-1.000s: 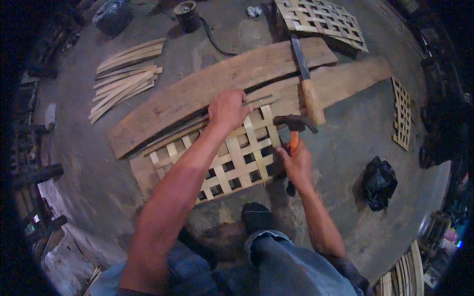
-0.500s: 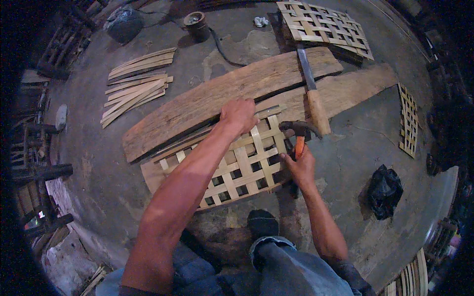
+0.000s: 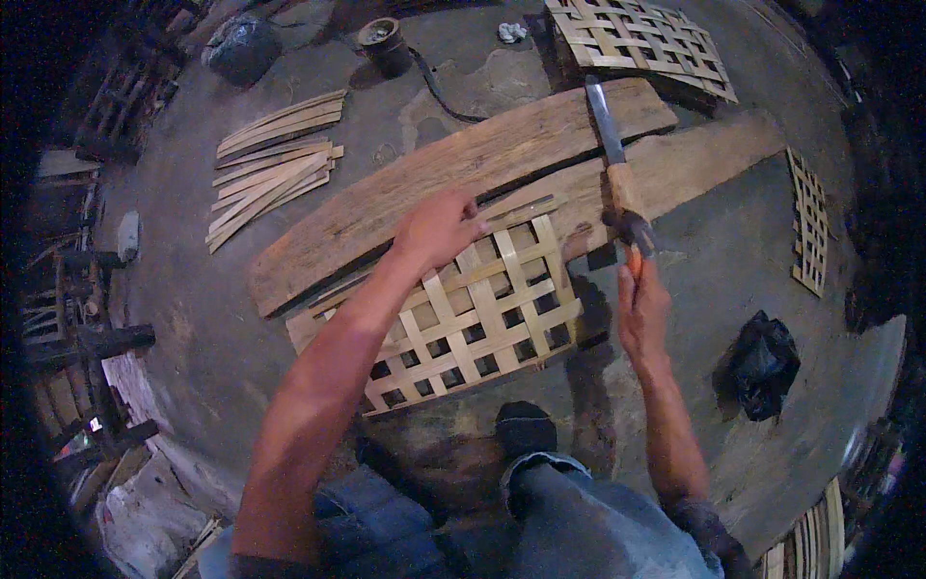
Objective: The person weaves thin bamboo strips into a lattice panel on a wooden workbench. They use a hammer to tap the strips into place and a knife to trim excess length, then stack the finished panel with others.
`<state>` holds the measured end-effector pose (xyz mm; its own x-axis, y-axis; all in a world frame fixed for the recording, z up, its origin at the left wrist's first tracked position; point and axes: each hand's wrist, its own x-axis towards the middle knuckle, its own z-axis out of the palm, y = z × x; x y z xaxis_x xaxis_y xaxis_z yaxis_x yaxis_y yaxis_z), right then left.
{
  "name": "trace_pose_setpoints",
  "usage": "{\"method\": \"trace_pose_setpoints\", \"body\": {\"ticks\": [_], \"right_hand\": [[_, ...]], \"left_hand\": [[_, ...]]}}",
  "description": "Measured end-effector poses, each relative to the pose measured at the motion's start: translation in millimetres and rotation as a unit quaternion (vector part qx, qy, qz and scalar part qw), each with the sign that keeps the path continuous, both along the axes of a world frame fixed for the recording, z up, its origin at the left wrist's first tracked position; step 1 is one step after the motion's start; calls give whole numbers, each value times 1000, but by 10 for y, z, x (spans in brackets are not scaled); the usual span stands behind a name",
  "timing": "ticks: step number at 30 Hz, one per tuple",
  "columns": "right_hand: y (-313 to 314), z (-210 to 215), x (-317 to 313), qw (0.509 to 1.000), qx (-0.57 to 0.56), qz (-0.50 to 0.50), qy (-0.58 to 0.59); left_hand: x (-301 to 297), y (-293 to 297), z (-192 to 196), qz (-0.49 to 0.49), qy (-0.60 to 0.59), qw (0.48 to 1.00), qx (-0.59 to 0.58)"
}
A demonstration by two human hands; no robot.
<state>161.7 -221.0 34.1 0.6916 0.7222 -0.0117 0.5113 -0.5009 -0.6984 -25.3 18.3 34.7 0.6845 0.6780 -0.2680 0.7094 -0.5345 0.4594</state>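
- Right grip (image 3: 643,309) wraps the orange handle of a dark-headed hammer (image 3: 634,259).
- Left grip (image 3: 436,230) curls at the upper edge of a woven panel (image 3: 494,321); whether it pinches the edge, I cannot tell.
- Below and right of this grip, the panel shows pale, flat strips crossing around square gaps.
- Left forearm (image 3: 338,357) slants over the panel's left part; right forearm (image 3: 670,415) extends upward, apart from it.
- Beyond the right grip, a wooden-handled knife (image 3: 622,188) lies across two long brown boards (image 3: 386,198).
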Motion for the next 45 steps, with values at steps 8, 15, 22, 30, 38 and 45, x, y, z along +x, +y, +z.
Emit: {"method": "trace_pose_setpoints", "body": {"ticks": [8, 15, 22, 30, 38, 45], "right_hand": [[-1107, -316, 63, 982, -66, 34, -176], [-1288, -595, 197, 975, -117, 53, -181], [-419, -323, 971, 970, -21, 75, -230], [995, -624, 1920, 971, 22, 153, -181], [1062, -667, 1841, 980, 36, 148, -128], [1056, -632, 1819, 977, 45, 147, -146]], "left_hand": [[-59, -146, 146, 25, 87, 996, 22], [58, -111, 217, -6, 155, 987, 28], [81, -49, 223, -12, 185, 983, 11], [102, 81, 68, -12, 150, 983, -107], [42, 359, 104, -73, 126, 964, -223], [15, 534, 1086, -135, 81, 948, -275]]}}
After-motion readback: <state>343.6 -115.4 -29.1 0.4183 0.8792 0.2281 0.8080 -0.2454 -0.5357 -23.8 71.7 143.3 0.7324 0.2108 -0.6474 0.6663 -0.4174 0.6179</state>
